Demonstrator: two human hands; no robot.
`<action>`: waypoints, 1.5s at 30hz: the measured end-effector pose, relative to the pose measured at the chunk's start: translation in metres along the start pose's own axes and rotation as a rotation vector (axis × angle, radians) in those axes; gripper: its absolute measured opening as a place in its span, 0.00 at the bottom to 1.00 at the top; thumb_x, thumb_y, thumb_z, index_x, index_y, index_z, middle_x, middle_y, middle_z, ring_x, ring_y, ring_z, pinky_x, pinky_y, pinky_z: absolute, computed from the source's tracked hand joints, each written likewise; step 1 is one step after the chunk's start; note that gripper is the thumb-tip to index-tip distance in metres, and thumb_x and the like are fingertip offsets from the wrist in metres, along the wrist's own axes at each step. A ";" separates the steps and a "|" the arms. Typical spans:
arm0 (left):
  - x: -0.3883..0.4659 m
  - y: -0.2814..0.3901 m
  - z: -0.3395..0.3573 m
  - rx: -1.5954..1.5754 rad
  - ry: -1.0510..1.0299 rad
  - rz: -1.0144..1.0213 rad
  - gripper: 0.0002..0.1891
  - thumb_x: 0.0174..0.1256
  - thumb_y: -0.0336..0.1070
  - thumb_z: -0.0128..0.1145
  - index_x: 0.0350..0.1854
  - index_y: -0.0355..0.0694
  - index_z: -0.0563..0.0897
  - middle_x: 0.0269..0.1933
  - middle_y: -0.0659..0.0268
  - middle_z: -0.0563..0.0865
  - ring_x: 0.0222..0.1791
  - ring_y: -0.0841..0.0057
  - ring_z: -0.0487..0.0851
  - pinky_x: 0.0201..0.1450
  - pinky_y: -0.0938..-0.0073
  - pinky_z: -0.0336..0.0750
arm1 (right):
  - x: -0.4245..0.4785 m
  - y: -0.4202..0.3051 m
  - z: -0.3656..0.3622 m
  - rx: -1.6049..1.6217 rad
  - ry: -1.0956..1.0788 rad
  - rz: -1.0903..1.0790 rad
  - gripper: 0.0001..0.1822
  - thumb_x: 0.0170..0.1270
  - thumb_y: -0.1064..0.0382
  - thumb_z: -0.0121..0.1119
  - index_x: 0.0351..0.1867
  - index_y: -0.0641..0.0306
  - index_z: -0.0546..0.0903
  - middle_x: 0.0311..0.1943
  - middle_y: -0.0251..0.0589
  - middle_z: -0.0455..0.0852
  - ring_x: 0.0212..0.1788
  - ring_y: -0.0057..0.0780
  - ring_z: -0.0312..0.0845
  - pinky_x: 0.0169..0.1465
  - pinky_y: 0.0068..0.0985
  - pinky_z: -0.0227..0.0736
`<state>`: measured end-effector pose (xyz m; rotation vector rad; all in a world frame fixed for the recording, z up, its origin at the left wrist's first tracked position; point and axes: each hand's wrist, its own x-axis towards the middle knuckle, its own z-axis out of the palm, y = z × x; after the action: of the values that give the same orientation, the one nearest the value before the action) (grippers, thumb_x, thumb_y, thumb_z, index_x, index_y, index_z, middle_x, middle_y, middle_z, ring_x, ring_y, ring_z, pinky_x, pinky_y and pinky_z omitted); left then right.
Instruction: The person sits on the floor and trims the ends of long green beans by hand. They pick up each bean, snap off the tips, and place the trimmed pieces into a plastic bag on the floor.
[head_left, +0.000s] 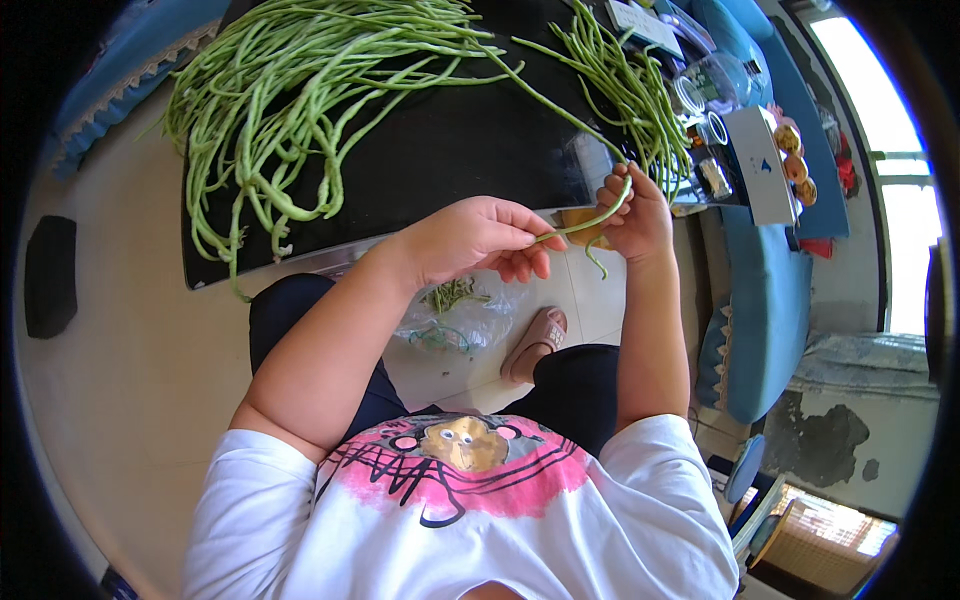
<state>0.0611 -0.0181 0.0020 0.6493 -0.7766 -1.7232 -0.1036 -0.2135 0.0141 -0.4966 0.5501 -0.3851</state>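
Note:
A long green bean (574, 120) runs from the large pile down to my hands at the table's near edge. My right hand (634, 206) is closed around it, and a thin end hangs below the fist. With thumb and fingertips, my left hand (499, 236) pinches the bean's other part, the rest of its fingers loosely spread. A large pile of long beans (300, 97) covers the left and far part of the black table (442, 142). A smaller bunch of long beans (630, 90) lies beyond my right hand.
Below my hands, a clear plastic bag (480, 307) on the floor holds bean scraps (452, 295). At the right of the table are a white box (757, 165), a clear plastic jug (720, 79) and jars. A blue-covered sofa (769, 315) stands at the right.

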 end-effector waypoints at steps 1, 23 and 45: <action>0.002 -0.001 0.001 0.024 -0.003 -0.023 0.13 0.62 0.31 0.45 0.45 0.30 0.77 0.32 0.63 0.82 0.28 0.81 0.77 0.33 0.83 0.70 | -0.005 0.005 -0.004 -0.005 0.011 -0.006 0.10 0.65 0.56 0.46 0.29 0.57 0.71 0.17 0.27 0.67 0.17 0.18 0.55 0.17 0.15 0.47; 0.022 -0.013 -0.008 0.138 0.584 0.089 0.13 0.67 0.32 0.42 0.49 0.35 0.73 0.33 0.68 0.79 0.30 0.86 0.75 0.34 0.85 0.71 | -0.055 -0.001 -0.027 -0.518 0.122 -0.305 0.11 0.56 0.68 0.41 0.37 0.69 0.73 0.15 0.32 0.65 0.16 0.19 0.56 0.18 0.16 0.49; 0.030 -0.030 0.019 0.148 0.361 0.092 0.06 0.62 0.34 0.54 0.36 0.37 0.77 0.22 0.75 0.72 0.16 0.92 0.62 0.18 0.90 0.55 | -0.074 0.057 -0.005 -0.903 -0.077 -0.008 0.12 0.66 0.61 0.48 0.44 0.66 0.75 0.18 0.25 0.69 0.19 0.10 0.60 0.23 0.10 0.55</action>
<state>0.0208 -0.0379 -0.0103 0.9793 -0.6691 -1.4203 -0.1526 -0.1344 0.0091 -1.3756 0.6325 -0.1016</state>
